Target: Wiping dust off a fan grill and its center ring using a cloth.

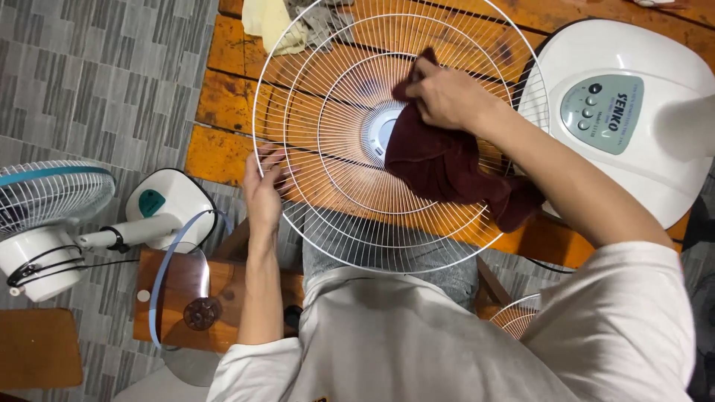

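Note:
A round white wire fan grille [339, 197] lies tilted over my lap and an orange wooden table. My left hand [263, 190] grips the grille's left rim, fingers curled through the wires. My right hand [447, 97] presses a dark maroon cloth [439, 167] against the grille just right of its white centre hub [380, 130]. The cloth hangs down over the wires toward the lower right.
A white fan base with a grey-green button panel [633, 112] stands at the right on the orange table [220, 152]. At left a small blue-and-white fan [52, 223] lies on the patterned floor. A clear fan blade [195, 309] rests on a wooden stool. Yellowish rags [279, 22] lie at the top.

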